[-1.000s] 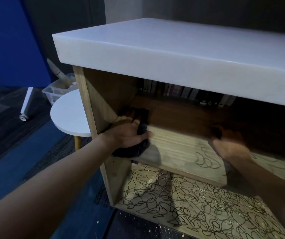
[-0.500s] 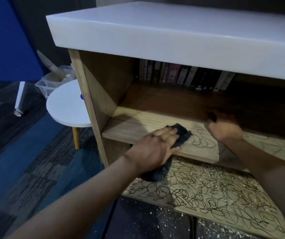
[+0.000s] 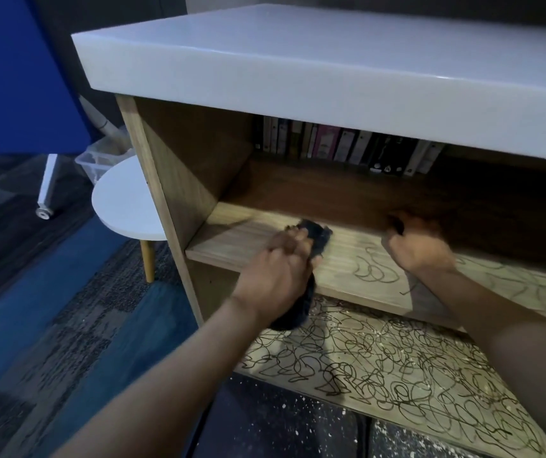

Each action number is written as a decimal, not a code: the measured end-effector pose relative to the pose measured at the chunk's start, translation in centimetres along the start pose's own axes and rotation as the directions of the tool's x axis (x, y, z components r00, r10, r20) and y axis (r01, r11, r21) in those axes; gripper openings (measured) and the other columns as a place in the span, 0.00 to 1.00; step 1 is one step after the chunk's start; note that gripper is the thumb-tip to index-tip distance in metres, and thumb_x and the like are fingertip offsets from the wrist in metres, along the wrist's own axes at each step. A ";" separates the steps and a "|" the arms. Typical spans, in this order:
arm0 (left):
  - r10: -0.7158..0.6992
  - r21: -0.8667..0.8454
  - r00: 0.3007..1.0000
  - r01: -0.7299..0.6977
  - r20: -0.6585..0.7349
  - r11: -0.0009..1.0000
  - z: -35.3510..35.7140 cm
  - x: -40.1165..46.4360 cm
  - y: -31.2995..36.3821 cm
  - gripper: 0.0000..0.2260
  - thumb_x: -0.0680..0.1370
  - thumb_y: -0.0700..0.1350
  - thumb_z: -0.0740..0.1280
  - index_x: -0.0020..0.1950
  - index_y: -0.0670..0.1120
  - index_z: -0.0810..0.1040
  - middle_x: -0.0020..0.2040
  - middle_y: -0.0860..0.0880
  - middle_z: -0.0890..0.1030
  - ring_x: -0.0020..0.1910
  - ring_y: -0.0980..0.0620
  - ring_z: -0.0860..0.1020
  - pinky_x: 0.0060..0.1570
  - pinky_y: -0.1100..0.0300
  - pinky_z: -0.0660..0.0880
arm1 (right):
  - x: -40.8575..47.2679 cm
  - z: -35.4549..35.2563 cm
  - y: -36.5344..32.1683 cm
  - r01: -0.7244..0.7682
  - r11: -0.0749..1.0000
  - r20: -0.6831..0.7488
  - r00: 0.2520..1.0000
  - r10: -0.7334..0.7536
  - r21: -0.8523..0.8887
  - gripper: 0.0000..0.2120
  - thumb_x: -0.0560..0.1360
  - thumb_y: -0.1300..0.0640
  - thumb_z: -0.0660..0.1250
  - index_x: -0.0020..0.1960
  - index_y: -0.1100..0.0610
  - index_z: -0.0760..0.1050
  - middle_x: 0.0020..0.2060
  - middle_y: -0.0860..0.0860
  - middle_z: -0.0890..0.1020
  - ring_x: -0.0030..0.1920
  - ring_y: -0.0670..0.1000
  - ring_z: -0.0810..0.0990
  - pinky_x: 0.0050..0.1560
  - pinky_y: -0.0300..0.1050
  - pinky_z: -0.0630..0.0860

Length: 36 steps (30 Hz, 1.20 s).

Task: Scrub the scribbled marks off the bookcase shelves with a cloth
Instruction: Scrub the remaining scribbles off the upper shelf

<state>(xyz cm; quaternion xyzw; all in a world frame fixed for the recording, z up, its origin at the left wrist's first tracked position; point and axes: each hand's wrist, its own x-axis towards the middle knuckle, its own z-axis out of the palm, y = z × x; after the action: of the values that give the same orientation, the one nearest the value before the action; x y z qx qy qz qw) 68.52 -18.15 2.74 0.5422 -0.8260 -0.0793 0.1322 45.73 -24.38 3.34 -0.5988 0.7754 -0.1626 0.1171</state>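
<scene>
The wooden bookcase [image 3: 162, 206] has a middle shelf [image 3: 238, 239] whose left part is bare wood, with black scribbles [image 3: 374, 269] further right. My left hand [image 3: 278, 272] grips a dark cloth [image 3: 317, 238] and presses it on this shelf just left of the scribbles; the cloth's tail hangs over the front edge. My right hand [image 3: 417, 246] rests on the shelf to the right with its fingers curled. A dark spot at its top is unclear. The bottom shelf [image 3: 397, 368] is covered in dense scribbles.
A thick white top [image 3: 298, 61] overhangs the shelves. A row of books [image 3: 331, 140] stands at the back. A round white side table [image 3: 123, 200] stands close on the left, with a clear plastic bin [image 3: 99, 160] and a white leg on a caster [image 3: 45, 193] behind it.
My left hand has swept the cloth from the shelf's left corner rightwards to its middle, near the scribbles. My right hand has stayed in place on the shelf.
</scene>
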 end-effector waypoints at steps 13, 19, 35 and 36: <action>0.143 -0.118 0.971 -0.122 0.193 0.986 -0.8 0.3 1.2 0.22 0.83 0.54 0.51 0.75 0.46 0.62 0.75 0.47 0.63 0.74 0.51 0.61 0.72 0.56 0.59 | 0.2 -0.3 0.5 0.035 0.999 0.024 0.999 -0.036 0.028 0.19 0.79 0.50 0.58 0.69 0.45 0.67 0.66 0.57 0.71 0.63 0.62 0.71 0.62 0.53 0.69; -0.086 -0.056 0.986 0.095 0.143 0.994 -1.0 8.6 -0.8 0.15 0.83 0.52 0.55 0.65 0.47 0.72 0.60 0.43 0.77 0.56 0.45 0.75 0.55 0.54 0.70 | 1.5 -1.5 3.6 0.096 0.991 -0.072 0.992 -0.103 -0.093 0.21 0.80 0.47 0.54 0.70 0.54 0.67 0.62 0.61 0.75 0.62 0.63 0.72 0.64 0.55 0.68; 0.335 -0.156 0.940 -0.321 0.071 0.934 2.4 8.6 3.1 0.17 0.81 0.56 0.57 0.65 0.52 0.76 0.63 0.47 0.78 0.64 0.48 0.74 0.64 0.55 0.69 | 3.7 -0.7 3.5 0.068 0.995 -0.118 0.990 -0.076 -0.069 0.14 0.76 0.55 0.61 0.60 0.55 0.75 0.59 0.61 0.77 0.58 0.63 0.76 0.59 0.52 0.74; 0.443 -0.162 0.894 -0.428 0.067 0.889 2.4 6.9 3.5 0.18 0.81 0.56 0.56 0.68 0.52 0.74 0.68 0.50 0.75 0.69 0.53 0.69 0.69 0.57 0.63 | 3.8 -0.6 3.6 0.078 0.995 -0.121 0.989 -0.086 -0.067 0.13 0.76 0.54 0.60 0.58 0.54 0.76 0.58 0.61 0.78 0.57 0.63 0.76 0.59 0.52 0.74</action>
<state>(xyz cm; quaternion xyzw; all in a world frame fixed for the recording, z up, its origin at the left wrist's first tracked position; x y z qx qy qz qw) 62.09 -23.09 2.39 0.3274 -0.9244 -0.1340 0.1425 41.34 -27.14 2.56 -0.6222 0.7606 -0.1802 0.0435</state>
